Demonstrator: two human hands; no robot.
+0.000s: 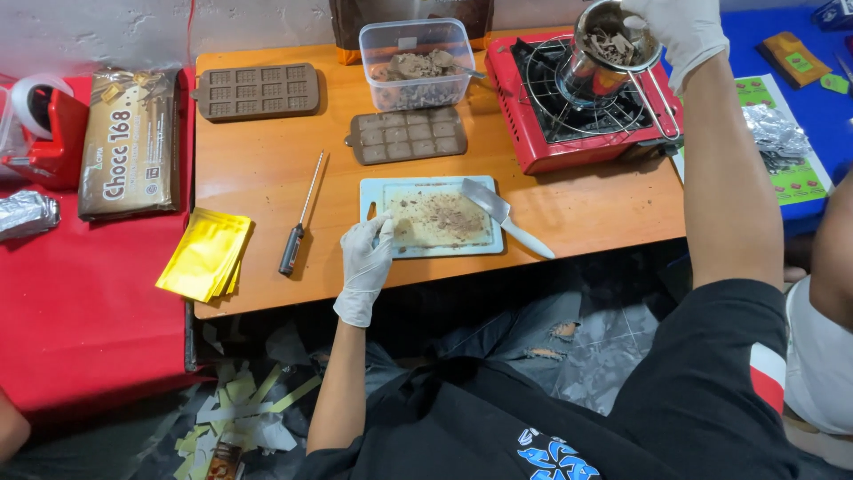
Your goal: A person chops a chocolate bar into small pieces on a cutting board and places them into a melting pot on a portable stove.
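Far left, on red cloth: a tape dispenser [40, 120], a crumpled foil scrap [25, 213], a large wrapped chocolate block [129, 142]. Just right of that, a stack of yellow pouches [206, 253] overhanging the wooden table [267, 178] edge. On the table, 2 brown silicone moulds: 1 at the back left [258, 91], 1 nearer the middle [407, 135], both lying flat. Between pouches and board, a probe thermometer [298, 218] with a black handle.

Centre: left hand [366, 260], gloved white, resting on the near left corner of a pale cutting board [382, 188], fingers curled loosely over its edge, pinning rather than gripping. On the board, chocolate crumbs and a knife [502, 216] laid diagonally, handle off the right edge. Behind, a clear tub [418, 64] of chocolate pieces.

Right: a red portable stove [577, 111], and above it a small metal pot [609, 53] holding chocolate shavings, its wire handle pointing toward the near edge. Right hand [680, 31], also gloved, closed over the pot's rim from above. Further right, blue cloth with crumpled foil [777, 133].
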